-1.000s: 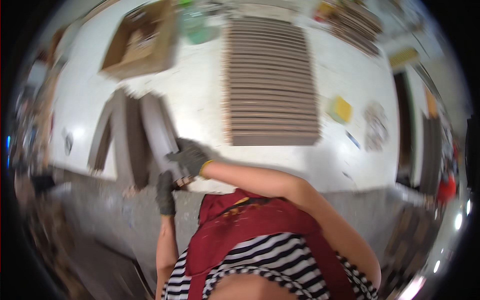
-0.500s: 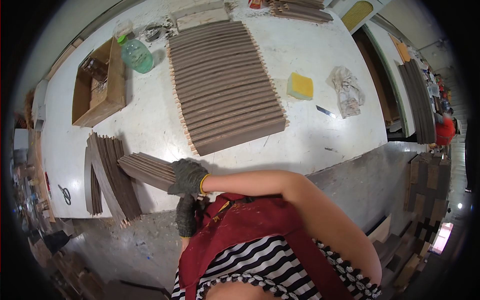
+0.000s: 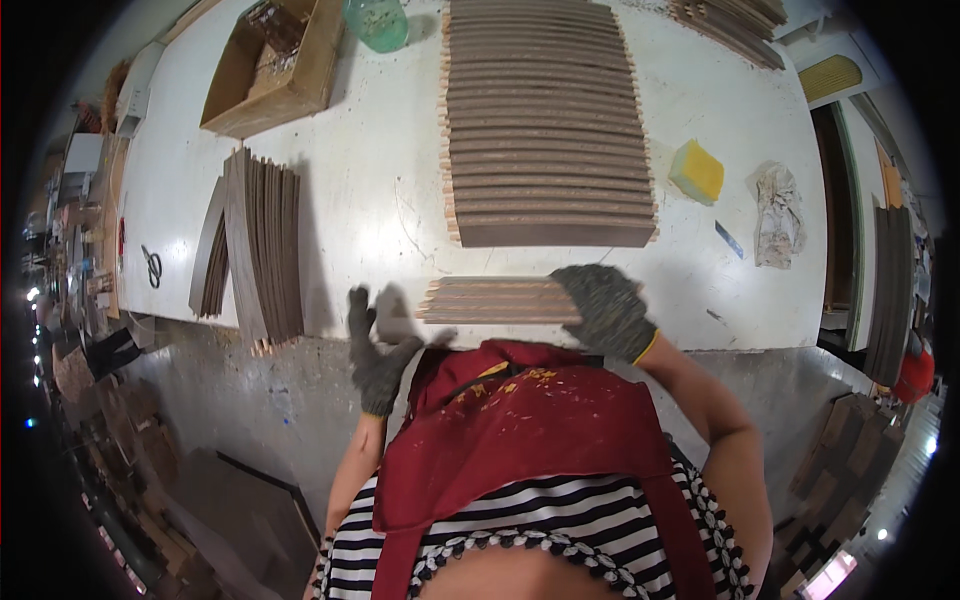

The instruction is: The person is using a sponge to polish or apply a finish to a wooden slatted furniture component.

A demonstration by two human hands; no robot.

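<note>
My right hand (image 3: 608, 308), in a dark grey knit glove, is wrapped over the right end of a short bundle of brown wooden slats (image 3: 495, 300). The bundle lies crosswise at the table's front edge, its left end sticking out from the glove. Off to the left, my gloved left hand (image 3: 378, 355) has its thumb and fingers spread and holds nothing; it is apart from the bundle. Directly beyond the bundle is a large block of stacked brown slats (image 3: 545, 130) with pale tenon ends along both sides. More slats (image 3: 265, 240) stand leaning together left of my left hand.
A cardboard box (image 3: 270, 110) and a green plastic bottle (image 3: 378, 22) are at the far left. Right of the block lie a yellow sponge (image 3: 697, 172), a flat blade (image 3: 729, 239) and a crumpled cloth (image 3: 778, 215). Scissors (image 3: 152, 266) lie near the left edge.
The slat bundle has moved right, from beside the leaning slats to before the large block, with my right hand on it. My left hand is now apart and spread. The view has shifted.
</note>
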